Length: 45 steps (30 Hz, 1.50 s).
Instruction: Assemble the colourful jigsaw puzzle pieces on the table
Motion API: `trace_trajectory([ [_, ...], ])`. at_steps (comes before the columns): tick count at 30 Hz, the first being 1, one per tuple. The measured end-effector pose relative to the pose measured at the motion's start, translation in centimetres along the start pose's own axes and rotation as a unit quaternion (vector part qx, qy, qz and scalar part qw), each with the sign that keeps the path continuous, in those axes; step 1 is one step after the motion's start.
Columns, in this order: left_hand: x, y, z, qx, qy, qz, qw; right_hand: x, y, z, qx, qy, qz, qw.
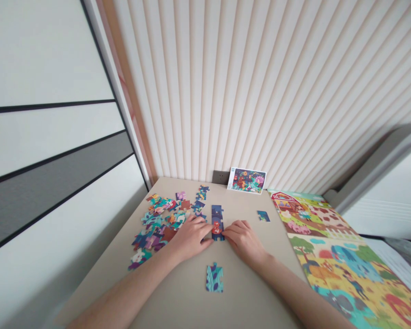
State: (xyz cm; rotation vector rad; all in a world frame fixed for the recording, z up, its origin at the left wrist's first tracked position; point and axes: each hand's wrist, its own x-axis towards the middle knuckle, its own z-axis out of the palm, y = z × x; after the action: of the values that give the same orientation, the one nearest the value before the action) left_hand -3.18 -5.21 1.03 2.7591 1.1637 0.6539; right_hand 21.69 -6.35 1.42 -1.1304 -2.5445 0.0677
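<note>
A short strip of joined dark blue jigsaw pieces (217, 223) lies on the beige tabletop (241, 292), running away from me. My left hand (191, 237) presses its fingertips against the strip's lower part from the left. My right hand (243, 242) meets the same part from the right, and the fingers of both hands nearly hide its lower end. Left of my left hand lies a scattered heap of multicoloured loose puzzle pieces (157, 226). A teal piece with purple spots (214, 277) lies below my hands, and a small blue piece (263, 216) lies beyond my right hand.
A picture card of the puzzle (246, 180) leans against the ribbed wall behind a dark wall socket (221, 177). A large farm-scene puzzle mat (335, 256) lies along the table's right side. A white-and-grey panelled cabinet (55, 137) stands left.
</note>
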Motion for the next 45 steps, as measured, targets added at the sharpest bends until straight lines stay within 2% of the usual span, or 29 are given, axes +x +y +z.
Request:
trace_trajectory([
  [4, 0.0, 0.0, -0.2, -0.003, -0.005, 0.0, 1.0, 0.3, 0.0, -0.2, -0.011, -0.017, -0.006, 1.0],
  [9, 0.1, 0.0, -0.3, -0.001, -0.006, 0.002, 1.0, 0.5, 0.0, -0.8, 0.004, -0.006, -0.032, 0.999],
  [20, 0.3, 0.0, -0.5, 0.017, -0.01, 0.005, 1.0, 0.5, 0.9, -0.3, 0.037, -0.014, -0.061, 0.997],
  [31, 0.3, -0.2, -0.7, 0.034, -0.021, 0.021, 0.999, 1.2, 1.0, -1.0, -0.024, -0.04, -0.103, 0.994],
  [36, 0.3, -0.3, -0.4, 0.03, -0.017, 0.024, 0.999, 1.5, 1.1, -0.7, -0.056, -0.046, -0.148, 0.986],
  [39, 0.3, -0.2, -0.3, 0.023, -0.009, 0.025, 0.999, 1.3, 1.1, -0.9, -0.038, -0.043, -0.128, 0.99],
  [45, 0.4, -0.3, -0.4, -0.006, -0.005, 0.015, 1.0, 0.7, 1.0, -0.5, 0.049, -0.013, -0.004, 0.999],
])
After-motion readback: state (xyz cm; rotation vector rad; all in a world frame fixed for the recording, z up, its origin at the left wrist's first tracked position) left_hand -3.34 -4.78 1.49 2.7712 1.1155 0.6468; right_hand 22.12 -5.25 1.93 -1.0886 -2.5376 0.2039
